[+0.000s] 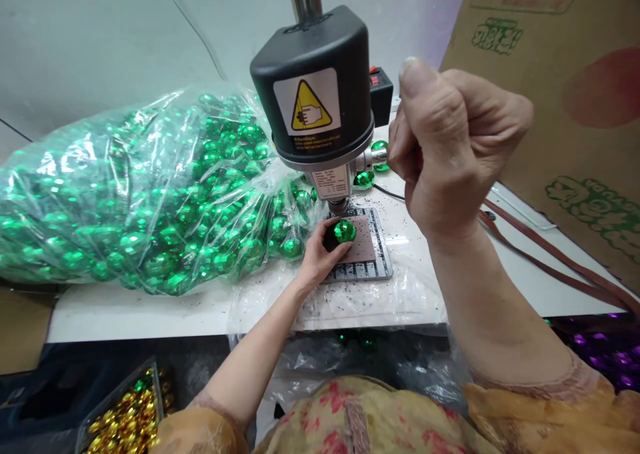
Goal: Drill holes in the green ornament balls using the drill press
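Before you runs the white table (150, 321), with a printed box (540, 41) standing at its right. A clear bag (150, 194), swollen with shiny green balls, fills the table's left side. The black press (353, 74), marked with a yellow warning triangle (311, 107), rises at the centre, its metal tip (339, 207) pointing down. Your right hand (450, 141), raised beside the press, is closed in a fist around the lever (374, 156), most of which it hides. Your left hand (323, 254), lower and well apart from the right, is clamped on the ball (345, 231) with thumb and fingers. Beneath lie the grey plate (383, 257) and, on it, the pinkish pad (368, 242). The ball, green and faceted, sits at the fingertips of your left hand, over the pad and just below the tip, well below and to the left of your right hand; whether it touches the tip cannot be told
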Demonstrator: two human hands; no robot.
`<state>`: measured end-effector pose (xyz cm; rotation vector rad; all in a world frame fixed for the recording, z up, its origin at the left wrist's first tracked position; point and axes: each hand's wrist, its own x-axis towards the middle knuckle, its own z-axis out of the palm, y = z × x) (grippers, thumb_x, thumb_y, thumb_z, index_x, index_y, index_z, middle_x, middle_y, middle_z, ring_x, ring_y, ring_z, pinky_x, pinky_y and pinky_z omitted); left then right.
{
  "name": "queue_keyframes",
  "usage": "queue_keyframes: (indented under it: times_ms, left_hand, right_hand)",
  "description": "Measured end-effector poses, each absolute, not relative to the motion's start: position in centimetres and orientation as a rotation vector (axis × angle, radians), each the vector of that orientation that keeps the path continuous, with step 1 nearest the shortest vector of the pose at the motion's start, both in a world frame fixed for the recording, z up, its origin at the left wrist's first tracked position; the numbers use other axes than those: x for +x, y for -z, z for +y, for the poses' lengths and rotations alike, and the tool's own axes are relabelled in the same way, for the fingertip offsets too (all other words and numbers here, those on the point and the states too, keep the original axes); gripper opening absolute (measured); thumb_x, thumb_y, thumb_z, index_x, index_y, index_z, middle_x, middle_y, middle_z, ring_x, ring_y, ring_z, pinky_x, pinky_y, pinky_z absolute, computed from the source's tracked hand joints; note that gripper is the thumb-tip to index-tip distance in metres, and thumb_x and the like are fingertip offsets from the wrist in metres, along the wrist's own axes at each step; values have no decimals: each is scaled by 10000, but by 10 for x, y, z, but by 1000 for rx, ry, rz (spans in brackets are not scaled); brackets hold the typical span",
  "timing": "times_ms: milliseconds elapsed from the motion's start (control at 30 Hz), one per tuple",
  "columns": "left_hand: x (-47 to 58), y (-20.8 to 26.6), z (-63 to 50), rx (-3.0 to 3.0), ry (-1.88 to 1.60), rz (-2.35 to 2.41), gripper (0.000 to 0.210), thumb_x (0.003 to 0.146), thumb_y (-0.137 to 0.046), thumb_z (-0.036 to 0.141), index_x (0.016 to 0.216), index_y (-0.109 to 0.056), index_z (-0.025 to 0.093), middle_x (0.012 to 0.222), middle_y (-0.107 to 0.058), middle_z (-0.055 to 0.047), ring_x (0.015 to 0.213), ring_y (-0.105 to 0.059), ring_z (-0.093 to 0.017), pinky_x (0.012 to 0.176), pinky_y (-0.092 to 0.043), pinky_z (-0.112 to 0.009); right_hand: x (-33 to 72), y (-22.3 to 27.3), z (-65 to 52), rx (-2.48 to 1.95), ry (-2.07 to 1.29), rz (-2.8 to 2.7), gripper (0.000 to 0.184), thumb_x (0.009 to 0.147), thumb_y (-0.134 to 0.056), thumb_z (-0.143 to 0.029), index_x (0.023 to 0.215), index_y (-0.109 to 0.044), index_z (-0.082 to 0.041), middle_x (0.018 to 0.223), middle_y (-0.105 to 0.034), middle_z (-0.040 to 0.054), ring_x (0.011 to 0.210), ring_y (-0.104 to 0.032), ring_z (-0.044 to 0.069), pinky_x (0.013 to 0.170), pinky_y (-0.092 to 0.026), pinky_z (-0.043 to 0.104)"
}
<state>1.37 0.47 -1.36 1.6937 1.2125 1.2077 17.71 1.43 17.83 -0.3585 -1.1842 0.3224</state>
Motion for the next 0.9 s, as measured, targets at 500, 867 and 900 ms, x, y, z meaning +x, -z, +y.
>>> queue_keyframes:
  times_ms: [500, 867, 900]
  left_hand:
    - [18, 10, 2, 1691, -1222, 1209, 569, 782, -823, 388, 1285, -603, 236, 1224, -684, -102, 1186, -631, -301, 1083, -474, -494]
    - [19, 10, 1, 1669, -1210, 1216, 582, 779, -826, 374, 1294, -595, 231, 1221, -683, -89, 1187, -630, -281, 1096, -459, -450]
    - [19, 10, 1, 1670, -1207, 1216, 580, 782, -823, 373, 1295, -593, 231, 1223, -683, -89, 1187, -629, -280, 1096, -458, -449]
  right_hand:
    - [176, -155, 11, -321, -237, -1135, 530, 873, -681, -373, 471, -385, -195, 406, -322, -52, 369, -323, 62, 390, -215, 309]
    - [177, -147, 13, -279, -221, -1172, 523, 878, -652, -295, 471, -345, -178, 408, -303, -50, 363, -295, 55, 398, -161, 305]
    - [177, -148, 12, -299, -234, -1177, 513, 877, -653, -308, 476, -356, -188, 413, -309, -48, 369, -297, 64, 403, -172, 311]
